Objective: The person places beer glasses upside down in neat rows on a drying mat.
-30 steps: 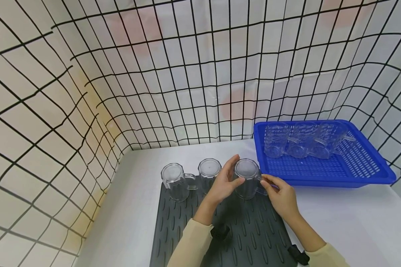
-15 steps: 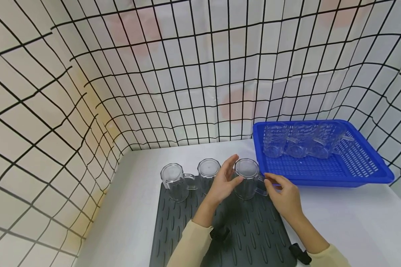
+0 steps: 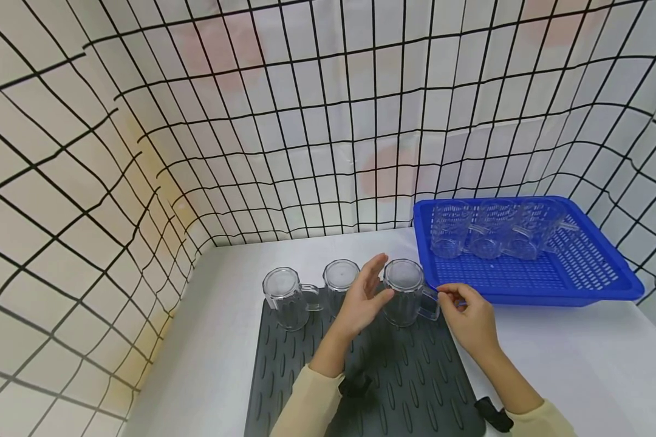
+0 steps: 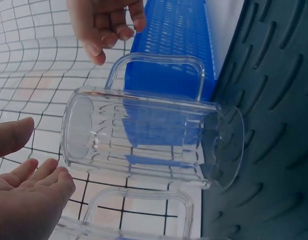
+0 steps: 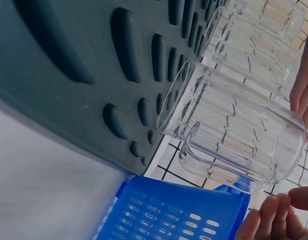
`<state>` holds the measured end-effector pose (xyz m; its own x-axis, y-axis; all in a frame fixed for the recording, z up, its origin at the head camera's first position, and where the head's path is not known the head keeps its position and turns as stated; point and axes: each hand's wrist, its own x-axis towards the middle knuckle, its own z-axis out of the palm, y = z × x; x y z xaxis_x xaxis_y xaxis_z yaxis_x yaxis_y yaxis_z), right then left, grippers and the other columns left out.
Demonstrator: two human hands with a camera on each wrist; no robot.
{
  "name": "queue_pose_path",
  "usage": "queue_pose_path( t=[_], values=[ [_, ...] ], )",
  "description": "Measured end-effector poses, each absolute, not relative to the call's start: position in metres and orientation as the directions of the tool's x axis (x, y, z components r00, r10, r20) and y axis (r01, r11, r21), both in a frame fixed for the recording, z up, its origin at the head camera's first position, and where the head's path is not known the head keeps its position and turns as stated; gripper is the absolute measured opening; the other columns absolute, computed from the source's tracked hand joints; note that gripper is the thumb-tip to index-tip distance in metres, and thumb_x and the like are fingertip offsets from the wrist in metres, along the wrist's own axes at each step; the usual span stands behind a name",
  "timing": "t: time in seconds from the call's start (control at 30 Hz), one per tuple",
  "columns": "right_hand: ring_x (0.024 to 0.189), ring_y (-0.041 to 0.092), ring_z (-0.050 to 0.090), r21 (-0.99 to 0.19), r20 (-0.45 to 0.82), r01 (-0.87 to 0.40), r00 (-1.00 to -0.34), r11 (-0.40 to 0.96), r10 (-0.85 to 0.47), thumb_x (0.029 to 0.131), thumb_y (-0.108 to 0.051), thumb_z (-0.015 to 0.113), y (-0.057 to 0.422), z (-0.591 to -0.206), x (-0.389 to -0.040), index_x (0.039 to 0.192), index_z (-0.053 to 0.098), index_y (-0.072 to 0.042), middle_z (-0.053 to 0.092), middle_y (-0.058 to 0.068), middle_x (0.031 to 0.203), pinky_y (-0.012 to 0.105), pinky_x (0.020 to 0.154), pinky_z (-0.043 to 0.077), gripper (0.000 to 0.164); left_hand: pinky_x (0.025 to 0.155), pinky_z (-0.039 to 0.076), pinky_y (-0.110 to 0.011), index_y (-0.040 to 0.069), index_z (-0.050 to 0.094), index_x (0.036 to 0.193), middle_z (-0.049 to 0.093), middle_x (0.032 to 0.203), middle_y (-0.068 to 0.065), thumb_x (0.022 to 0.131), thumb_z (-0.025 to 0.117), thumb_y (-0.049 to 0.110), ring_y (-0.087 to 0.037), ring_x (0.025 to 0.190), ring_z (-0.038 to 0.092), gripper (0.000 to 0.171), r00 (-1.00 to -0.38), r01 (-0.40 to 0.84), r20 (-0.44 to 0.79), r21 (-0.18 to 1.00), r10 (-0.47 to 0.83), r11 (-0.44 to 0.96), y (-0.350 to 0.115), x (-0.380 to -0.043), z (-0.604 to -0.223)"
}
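Three clear glass mugs stand upside down in a row along the far edge of a dark ridged mat [image 3: 415,388]: a left mug [image 3: 290,303], a middle mug [image 3: 341,276] and a right mug [image 3: 403,300]. My left hand [image 3: 363,297] is spread between the middle and right mugs, its thumb close to the right mug's upturned base; in the left wrist view that hand [image 4: 29,195] holds nothing. My right hand [image 3: 470,318] hovers just beside the right mug's handle [image 4: 158,59], fingers loosely bent. In the right wrist view its fingers [image 5: 266,217] appear apart from the glass.
A blue plastic basket [image 3: 503,297] stands at the back right, close behind the mat's corner, with three clear mugs [image 3: 486,233] inside along its far side. Black wire grid panels [image 3: 306,121] enclose the white table [image 3: 197,364] at the back and sides.
My right hand has come off the right mug's handle and drawn slightly to the right. My left hand has eased a little to the left, away from that mug. The mugs have stayed put.
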<state>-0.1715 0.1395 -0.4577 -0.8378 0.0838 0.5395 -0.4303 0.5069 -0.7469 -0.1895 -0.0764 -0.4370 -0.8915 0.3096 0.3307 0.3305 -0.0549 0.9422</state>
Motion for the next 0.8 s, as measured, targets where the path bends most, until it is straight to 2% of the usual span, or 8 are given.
queue_pose_path(
  t=[0.13, 0.33, 0.53, 0.63, 0.8],
  values=[
    [0.058, 0.003, 0.050, -0.766, 0.521, -0.430, -0.851, 0.478, 0.071, 0.086, 0.004, 0.066, 0.142, -0.458, -0.173, 0.090, 0.070, 0.003, 0.059, 0.000, 0.070, 0.013, 0.051, 0.041, 0.006, 0.116, 0.023, -0.040, -0.002, 0.026, 0.151, 0.034, 0.154, -0.018, 0.096, 0.054, -0.006, -0.025, 0.144, 0.028, 0.061, -0.882, 0.353, 0.342, 0.935, 0.325, -0.027, -0.083, -0.182, -0.437],
    [0.056, 0.005, 0.047, -0.774, 0.503, -0.422, -0.863, 0.471, 0.053, 0.088, 0.002, 0.065, 0.144, -0.456, -0.173, 0.091, 0.070, 0.002, 0.057, -0.001, 0.069, 0.016, 0.048, 0.038, 0.006, 0.116, 0.023, -0.043, -0.003, 0.023, 0.151, 0.034, 0.152, -0.022, 0.096, 0.054, -0.006, -0.031, 0.143, 0.029, 0.063, -0.874, 0.357, 0.332, 0.934, 0.355, 0.007, -0.096, -0.168, -0.444],
    [0.055, 0.006, 0.048, -0.777, 0.499, -0.417, -0.865, 0.472, 0.057, 0.089, 0.001, 0.066, 0.147, -0.454, -0.173, 0.091, 0.070, 0.002, 0.058, 0.000, 0.069, 0.017, 0.047, 0.038, 0.005, 0.115, 0.026, -0.045, 0.001, 0.027, 0.151, 0.039, 0.150, -0.019, 0.098, 0.054, 0.001, -0.028, 0.140, 0.034, 0.059, -0.874, 0.346, 0.305, 0.937, 0.379, 0.042, -0.108, -0.154, -0.451],
    [0.055, 0.006, 0.048, -0.775, 0.502, -0.419, -0.863, 0.472, 0.059, 0.090, 0.001, 0.065, 0.148, -0.453, -0.173, 0.091, 0.070, 0.002, 0.060, 0.003, 0.069, 0.017, 0.047, 0.038, 0.005, 0.114, 0.027, -0.046, 0.001, 0.028, 0.150, 0.043, 0.148, -0.017, 0.099, 0.055, 0.002, -0.029, 0.139, 0.037, 0.058, -0.868, 0.351, 0.313, 0.936, 0.386, 0.030, -0.113, -0.148, -0.455],
    [0.055, 0.005, 0.048, -0.778, 0.506, -0.423, -0.860, 0.465, 0.065, 0.091, 0.000, 0.065, 0.150, -0.453, -0.174, 0.091, 0.070, 0.002, 0.062, 0.006, 0.070, 0.017, 0.048, 0.038, 0.006, 0.112, 0.032, -0.041, -0.003, 0.033, 0.147, 0.049, 0.142, -0.022, 0.098, 0.055, 0.002, -0.032, 0.134, 0.043, 0.054, -0.847, 0.391, 0.355, 0.920, 0.395, 0.012, -0.121, -0.142, -0.463]
  ],
)
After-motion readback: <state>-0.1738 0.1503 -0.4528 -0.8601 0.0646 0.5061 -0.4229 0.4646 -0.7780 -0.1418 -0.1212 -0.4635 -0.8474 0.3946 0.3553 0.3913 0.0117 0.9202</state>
